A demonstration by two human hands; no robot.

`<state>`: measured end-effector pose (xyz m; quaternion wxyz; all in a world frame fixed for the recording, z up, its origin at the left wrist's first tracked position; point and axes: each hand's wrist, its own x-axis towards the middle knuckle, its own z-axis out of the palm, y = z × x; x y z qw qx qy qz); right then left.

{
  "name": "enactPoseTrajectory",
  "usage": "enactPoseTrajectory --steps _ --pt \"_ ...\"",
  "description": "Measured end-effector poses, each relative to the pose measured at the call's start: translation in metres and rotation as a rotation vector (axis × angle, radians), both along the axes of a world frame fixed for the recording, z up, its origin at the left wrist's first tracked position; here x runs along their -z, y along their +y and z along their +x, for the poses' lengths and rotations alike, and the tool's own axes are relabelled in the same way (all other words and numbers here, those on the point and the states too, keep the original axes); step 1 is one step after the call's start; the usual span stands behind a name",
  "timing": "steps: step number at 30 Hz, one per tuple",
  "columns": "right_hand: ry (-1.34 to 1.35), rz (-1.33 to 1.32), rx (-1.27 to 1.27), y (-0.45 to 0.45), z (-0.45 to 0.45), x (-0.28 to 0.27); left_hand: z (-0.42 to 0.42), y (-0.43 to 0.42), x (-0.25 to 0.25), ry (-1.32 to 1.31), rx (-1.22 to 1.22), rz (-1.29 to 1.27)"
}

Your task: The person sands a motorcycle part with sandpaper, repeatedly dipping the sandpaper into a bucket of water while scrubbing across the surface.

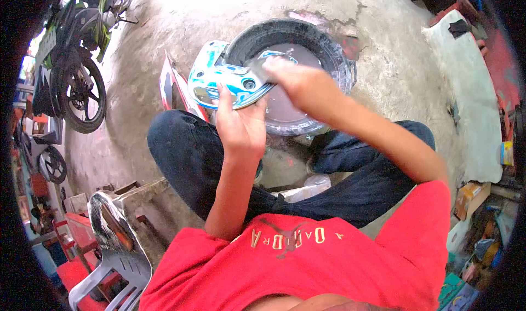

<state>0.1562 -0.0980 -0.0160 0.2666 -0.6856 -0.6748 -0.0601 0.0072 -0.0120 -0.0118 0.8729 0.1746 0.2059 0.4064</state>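
Concrete floor (394,86), stained, workshop; black basin (342,45) on it, murky liquid inside, used as landmark. Motorbike (82,86) well to the left of the basin, second wheel (52,164) lower, behind it. Pale sheet (466,103) well to the right of the basin; cardboard box (471,199) below and right. Grey plastic chair (118,256) lower left of the basin. Red-and-white panel (171,86) on the floor, just left of the basin.

Person seated low, near side of the basin, red shirt, dark trousers, knees apart. Blue-and-white molded part (216,81), shiny, with round holes, held up at the basin's left side, partly over the rim. Left hand (241,122) grasps it from below, thumb on the near edge, palm up. Right hand (287,75) over the basin, at the part's right end, fingers bent around a greyish pad (258,69), blurred; exact material can't tell. Pad against or right at the part's surface, contact unclear.
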Motion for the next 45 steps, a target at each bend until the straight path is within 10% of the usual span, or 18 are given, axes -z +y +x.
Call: enactPoseTrajectory --steps 6,10,15,20,31,34,45 --pt "0.175 -0.308 0.148 0.007 0.025 -0.026 -0.001 -0.001 -0.005 -0.023 0.043 0.020" --pt "-0.005 0.035 -0.063 0.000 -0.011 -0.002 0.000 -0.001 0.003 -0.009 0.006 0.025" --pt "0.160 -0.362 0.171 0.008 0.029 -0.022 -0.001 -0.001 -0.005 -0.002 0.036 -0.012" --pt "-0.075 0.063 -0.052 -0.002 -0.016 -0.004 -0.001 0.004 -0.001 -0.006 0.001 0.003" --pt "0.035 0.017 -0.072 0.000 -0.007 -0.002 -0.002 0.007 0.003 -0.015 -0.006 0.012" --pt "0.112 -0.351 0.150 0.007 0.027 -0.025 0.000 -0.001 -0.006 0.013 -0.018 0.009" --pt "0.068 -0.188 0.069 0.003 0.019 -0.010 0.003 -0.005 -0.008 0.023 -0.049 0.080"
